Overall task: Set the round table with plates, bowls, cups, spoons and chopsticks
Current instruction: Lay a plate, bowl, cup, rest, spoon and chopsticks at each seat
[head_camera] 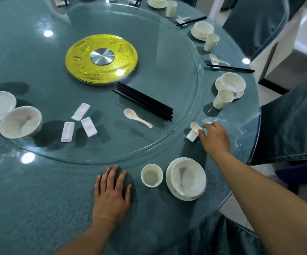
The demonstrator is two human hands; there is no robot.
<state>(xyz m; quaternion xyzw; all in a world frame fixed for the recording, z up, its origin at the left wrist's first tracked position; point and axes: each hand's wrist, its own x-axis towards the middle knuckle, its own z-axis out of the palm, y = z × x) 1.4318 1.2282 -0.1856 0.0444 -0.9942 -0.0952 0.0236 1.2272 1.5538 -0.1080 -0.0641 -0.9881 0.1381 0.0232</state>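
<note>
The spoon (196,127) sits at the table's near right edge, just outside the glass turntable (93,148), its bowl end raised toward the table's middle and its handle running back and down under the right hand (215,138), so its long axis points roughly from the person toward the centre. It lies on a small white rest (192,136), which props it at a tilt and, I judge, keeps the bowl off the cloth and ready to lift. The right hand's fingertips pinch the handle end, most likely to line it up on the rest. The left hand (112,190) lies flat on the tablecloth with fingers straight and spread, holding nothing, seemingly as a brace while the other arm reaches. Near the spoon stand this setting's cup (151,175) and a bowl (188,178) nested on a plate (169,183), so only chopsticks seem wanting here. A bundle of black chopsticks (145,101) waits on the turntable beside a spare spoon (137,117), with three more rests (80,121) farther left, within reach for the unfinished places.
</note>
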